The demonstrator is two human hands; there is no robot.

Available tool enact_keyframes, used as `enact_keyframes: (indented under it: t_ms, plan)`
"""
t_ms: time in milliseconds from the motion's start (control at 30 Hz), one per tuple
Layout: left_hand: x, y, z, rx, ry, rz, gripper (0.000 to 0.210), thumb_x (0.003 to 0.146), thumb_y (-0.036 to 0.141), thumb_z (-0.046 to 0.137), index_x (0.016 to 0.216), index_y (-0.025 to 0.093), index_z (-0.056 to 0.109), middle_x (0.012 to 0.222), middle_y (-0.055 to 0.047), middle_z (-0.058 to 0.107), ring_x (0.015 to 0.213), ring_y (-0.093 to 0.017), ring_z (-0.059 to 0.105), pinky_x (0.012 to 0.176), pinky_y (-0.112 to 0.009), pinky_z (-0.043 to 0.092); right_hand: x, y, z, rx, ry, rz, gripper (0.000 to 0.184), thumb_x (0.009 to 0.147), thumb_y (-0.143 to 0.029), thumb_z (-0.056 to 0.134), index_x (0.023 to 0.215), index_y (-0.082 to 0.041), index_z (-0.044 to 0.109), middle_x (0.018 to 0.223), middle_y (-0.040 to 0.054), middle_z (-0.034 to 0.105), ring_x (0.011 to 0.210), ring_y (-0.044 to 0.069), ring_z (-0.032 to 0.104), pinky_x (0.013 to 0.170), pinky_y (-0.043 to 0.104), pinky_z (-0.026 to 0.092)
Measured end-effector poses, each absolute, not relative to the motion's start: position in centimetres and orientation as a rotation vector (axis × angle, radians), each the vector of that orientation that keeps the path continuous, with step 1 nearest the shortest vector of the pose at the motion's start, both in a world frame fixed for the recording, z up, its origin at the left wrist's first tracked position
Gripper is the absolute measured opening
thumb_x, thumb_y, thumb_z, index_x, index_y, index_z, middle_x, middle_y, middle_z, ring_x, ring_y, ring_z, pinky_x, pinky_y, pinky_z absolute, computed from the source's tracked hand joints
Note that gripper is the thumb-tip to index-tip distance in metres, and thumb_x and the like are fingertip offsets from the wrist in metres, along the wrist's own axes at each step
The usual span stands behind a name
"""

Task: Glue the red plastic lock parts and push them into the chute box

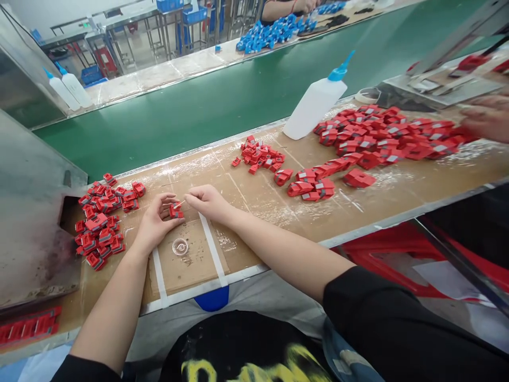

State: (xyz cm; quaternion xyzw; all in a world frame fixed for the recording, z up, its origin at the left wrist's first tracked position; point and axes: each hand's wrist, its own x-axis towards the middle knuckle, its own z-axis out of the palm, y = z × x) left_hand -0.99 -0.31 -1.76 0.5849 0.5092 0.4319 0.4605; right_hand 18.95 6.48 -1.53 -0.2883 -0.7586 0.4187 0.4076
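Note:
Between the fingers of my left hand [157,222] is a small red plastic part [175,210] with grey on it. My right hand [209,202] pinches a thin pale stick [180,205], its tip at the red part; whether it is a swab or a brush I cannot make out. Just below my hands, a small round clear dish [180,246] sits on a cardboard sheet [186,276] taped to the bench. A pile of similar red parts [101,217] lies to the left of my left hand. Beyond my right hand is a smaller heap of red parts [262,155].
A white squeeze bottle [314,106] with a blue nozzle stands near a large pile of red parts [382,135]. Another person's hand [487,116] is at the right. The green conveyor belt [191,114] runs behind the bench. A metal housing [32,212] borders the left side.

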Motion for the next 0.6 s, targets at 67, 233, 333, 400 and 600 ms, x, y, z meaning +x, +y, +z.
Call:
enact_keyframes:
  t_ms: [67, 233, 333, 400, 600]
  plan:
    - [-1.0, -0.31, -1.78, 1.423, 1.25, 1.066, 0.067, 0.07, 0.025, 0.091, 0.128, 0.025, 0.057, 0.125, -0.008, 0.065, 0.114, -0.024, 0.068, 0.103, -0.047, 0.059, 18.72, 6.48, -1.76, -0.718, -1.955, 1.053, 0.039, 0.091, -0.036, 0.045, 0.06, -0.021, 0.025, 0.06, -0.0055, 0.023, 0.057, 0.008, 0.027, 0.058, 0.027, 0.021]
    - [-1.04, -0.24, -1.91, 1.401, 1.237, 1.084, 0.066, 0.069, 0.024, 0.092, 0.126, 0.024, 0.058, 0.124, -0.008, 0.065, 0.114, -0.024, 0.068, 0.103, -0.045, 0.059, 18.64, 6.53, -2.06, -0.76, -1.988, 1.043, 0.04, 0.091, -0.035, 0.046, 0.06, -0.021, 0.026, 0.06, -0.0053, 0.024, 0.057, 0.008, 0.028, 0.058, 0.027, 0.019]
    - [-1.09, -0.21, -2.01, 1.419, 1.229, 1.091, 0.064, 0.069, 0.025, 0.092, 0.124, 0.023, 0.059, 0.117, -0.007, 0.066, 0.114, -0.024, 0.068, 0.101, -0.044, 0.06, 18.72, 6.65, -2.14, -0.785, -1.991, 1.008, 0.038, 0.089, -0.032, 0.046, 0.059, -0.021, 0.025, 0.059, -0.0051, 0.023, 0.057, 0.008, 0.027, 0.059, 0.028, 0.019]
    - [-1.11, -0.21, -2.03, 1.429, 1.228, 1.095, 0.063, 0.069, 0.025, 0.092, 0.123, 0.023, 0.06, 0.119, -0.007, 0.066, 0.115, -0.024, 0.068, 0.1, -0.043, 0.06, 18.77, 6.67, -2.15, -0.778, -2.006, 1.007, 0.038, 0.088, -0.031, 0.046, 0.059, -0.021, 0.024, 0.059, -0.0051, 0.022, 0.056, 0.008, 0.027, 0.059, 0.028, 0.019]
    - [-1.04, -0.23, -1.96, 1.421, 1.229, 1.101, 0.063, 0.068, 0.026, 0.093, 0.122, 0.023, 0.061, 0.12, -0.007, 0.066, 0.114, -0.025, 0.068, 0.099, -0.043, 0.061, 18.71, 6.57, -2.21, -0.784, -2.021, 0.963, 0.038, 0.087, -0.032, 0.047, 0.059, -0.021, 0.024, 0.059, -0.0051, 0.021, 0.056, 0.008, 0.027, 0.058, 0.028, 0.018]
